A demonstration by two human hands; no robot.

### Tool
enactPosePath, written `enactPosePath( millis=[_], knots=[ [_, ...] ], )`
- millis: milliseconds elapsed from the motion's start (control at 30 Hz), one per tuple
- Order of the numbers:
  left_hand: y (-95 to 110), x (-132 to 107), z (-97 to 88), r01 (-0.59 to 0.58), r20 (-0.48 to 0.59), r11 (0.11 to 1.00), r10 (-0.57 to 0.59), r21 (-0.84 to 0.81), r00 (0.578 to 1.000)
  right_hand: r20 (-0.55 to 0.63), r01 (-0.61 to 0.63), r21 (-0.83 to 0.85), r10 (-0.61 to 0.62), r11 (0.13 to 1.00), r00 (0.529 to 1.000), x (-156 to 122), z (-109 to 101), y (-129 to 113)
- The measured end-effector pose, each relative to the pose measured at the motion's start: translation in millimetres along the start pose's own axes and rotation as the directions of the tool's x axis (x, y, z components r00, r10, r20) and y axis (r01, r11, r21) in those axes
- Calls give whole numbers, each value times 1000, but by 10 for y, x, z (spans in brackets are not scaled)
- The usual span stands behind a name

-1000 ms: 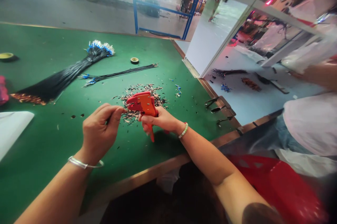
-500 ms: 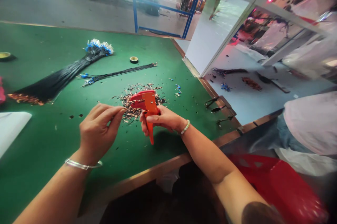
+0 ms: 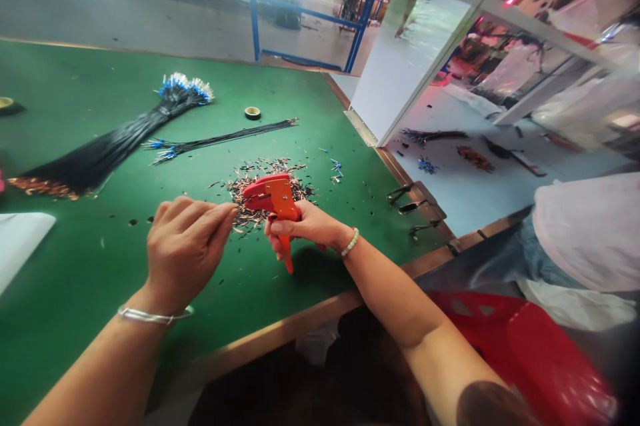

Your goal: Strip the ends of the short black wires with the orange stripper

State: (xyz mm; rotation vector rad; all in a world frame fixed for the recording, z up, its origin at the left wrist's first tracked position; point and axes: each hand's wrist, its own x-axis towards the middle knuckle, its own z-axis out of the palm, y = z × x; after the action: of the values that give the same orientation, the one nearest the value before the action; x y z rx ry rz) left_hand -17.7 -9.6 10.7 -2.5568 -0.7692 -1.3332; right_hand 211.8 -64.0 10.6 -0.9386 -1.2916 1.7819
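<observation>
My right hand [image 3: 305, 226] is wrapped around the handle of a red-orange wire stripper [image 3: 281, 196], whose jaws point left. My left hand [image 3: 187, 246] pinches a thin dark wire [image 3: 239, 205] between thumb and forefinger, right at the mouth of the stripper. Most of that wire is hidden by the fingers and jaws. Beneath the tool lies a pile of copper and black scraps [image 3: 250, 218] on the green table [image 3: 240, 319]. Behind it stretches a small bunch of black wires [image 3: 225, 137] with blue terminals at the left end.
A thick bundle of black wires [image 3: 110, 136] lies at the left, and a tape roll [image 3: 253, 113] sits behind the small bunch. Loose blue terminals [image 3: 336, 169] are scattered right of the scraps. Metal clamps [image 3: 417, 206] line the right edge. A person in a pale top [image 3: 590, 233] is at the right.
The wire stripper has shifted slightly left and tilted, and its jaws look closer together at the wire. My left hand stays pinched close to the jaws.
</observation>
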Motion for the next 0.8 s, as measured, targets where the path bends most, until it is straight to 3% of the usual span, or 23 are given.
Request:
enactPosePath(
  millis=[533, 800],
  knots=[
    [-38, 8, 2, 52, -7, 998, -52, 43, 999, -148, 75, -83, -87, 994, 985, 52, 67, 43],
    [-51, -8, 22, 77, 26, 996, -76, -46, 997, -230, 33, -129, -62, 991, 971, 49, 109, 73]
  ],
)
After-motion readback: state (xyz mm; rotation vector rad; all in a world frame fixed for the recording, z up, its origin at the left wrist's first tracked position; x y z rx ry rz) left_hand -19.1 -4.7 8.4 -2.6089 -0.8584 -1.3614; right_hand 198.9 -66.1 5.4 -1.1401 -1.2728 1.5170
